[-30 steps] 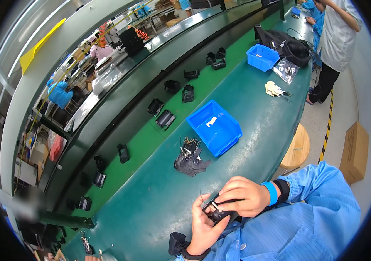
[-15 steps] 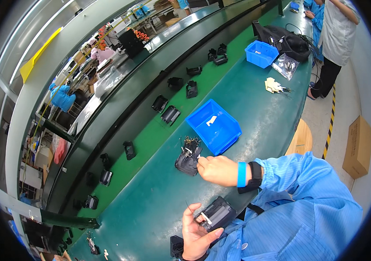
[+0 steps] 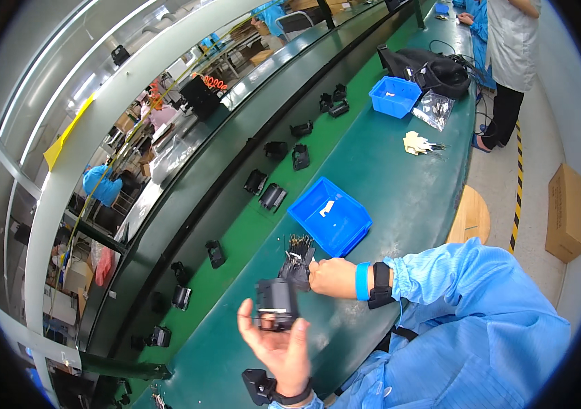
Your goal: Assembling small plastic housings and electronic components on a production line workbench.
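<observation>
My left hand [image 3: 278, 351] grips a black plastic housing [image 3: 278, 300], slightly smeared by motion, with a small pale strip at its lower edge. The housing is held up above the bench, fingers and thumb on either side. My right hand [image 3: 333, 277] is closed at the edge of a bundle of thin black leads [image 3: 296, 262] with small pale and metallic ends. What its fingertips pinch is hidden. Just beyond that hand stands a blue plastic bin [image 3: 355, 235] with a white piece inside.
Several black housings [image 3: 273, 198] lie along the bright green belt [image 3: 236, 235] to the left. Farther along the bench are pale-tipped leads [image 3: 419, 144], a clear bag [image 3: 434, 109], another blue bin [image 3: 379, 105] and a black bag [image 3: 434, 68]. A co-worker [image 3: 512, 48] stands beyond.
My left hand has lifted the housing up and away from my body, toward the leads, and turned it. My right hand stays by the bundle. The whole view has shifted slightly.
</observation>
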`<action>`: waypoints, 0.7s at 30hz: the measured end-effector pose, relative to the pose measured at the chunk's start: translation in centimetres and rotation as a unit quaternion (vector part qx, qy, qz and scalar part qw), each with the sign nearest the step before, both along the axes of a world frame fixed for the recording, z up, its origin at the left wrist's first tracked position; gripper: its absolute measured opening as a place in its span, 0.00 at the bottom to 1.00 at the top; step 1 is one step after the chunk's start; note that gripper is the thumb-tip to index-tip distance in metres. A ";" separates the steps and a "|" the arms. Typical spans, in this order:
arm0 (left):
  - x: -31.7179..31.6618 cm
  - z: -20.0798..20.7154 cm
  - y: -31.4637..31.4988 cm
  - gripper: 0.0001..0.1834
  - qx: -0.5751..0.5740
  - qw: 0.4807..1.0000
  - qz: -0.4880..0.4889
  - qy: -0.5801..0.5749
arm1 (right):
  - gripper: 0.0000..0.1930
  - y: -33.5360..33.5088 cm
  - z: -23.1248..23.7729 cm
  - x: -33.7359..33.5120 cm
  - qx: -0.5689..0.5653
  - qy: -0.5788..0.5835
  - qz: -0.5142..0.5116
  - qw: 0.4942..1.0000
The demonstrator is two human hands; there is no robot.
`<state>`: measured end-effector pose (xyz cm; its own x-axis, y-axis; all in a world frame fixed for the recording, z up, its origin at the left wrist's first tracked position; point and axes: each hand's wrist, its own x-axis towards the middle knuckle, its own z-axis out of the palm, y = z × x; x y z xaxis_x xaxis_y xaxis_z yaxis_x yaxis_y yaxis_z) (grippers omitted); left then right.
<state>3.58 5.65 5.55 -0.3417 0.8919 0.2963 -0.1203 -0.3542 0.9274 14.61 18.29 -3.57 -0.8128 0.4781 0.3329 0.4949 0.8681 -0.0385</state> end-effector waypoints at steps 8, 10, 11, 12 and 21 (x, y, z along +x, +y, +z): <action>-11.2 -6.5 -3.7 0.28 -0.118 0.958 0.118 -0.231 | 0.04 0.1 0.7 0.6 0.001 0.001 0.039 0.999; -12.0 -7.0 -5.3 0.29 -0.142 0.956 0.116 -0.231 | 0.04 0.2 0.8 0.8 0.006 0.008 0.035 0.999; -12.4 -7.0 -6.0 0.29 -0.165 0.953 0.111 -0.229 | 0.04 0.3 1.0 0.8 0.011 0.017 0.029 0.999; -13.0 -6.7 -6.6 0.32 -0.143 0.961 0.101 -0.213 | 0.04 0.2 1.3 1.0 0.035 0.023 -0.004 0.999; -12.3 -8.3 -5.8 0.38 -0.211 0.954 0.100 -0.187 | 0.04 0.8 3.0 2.8 -0.010 0.326 -0.005 0.945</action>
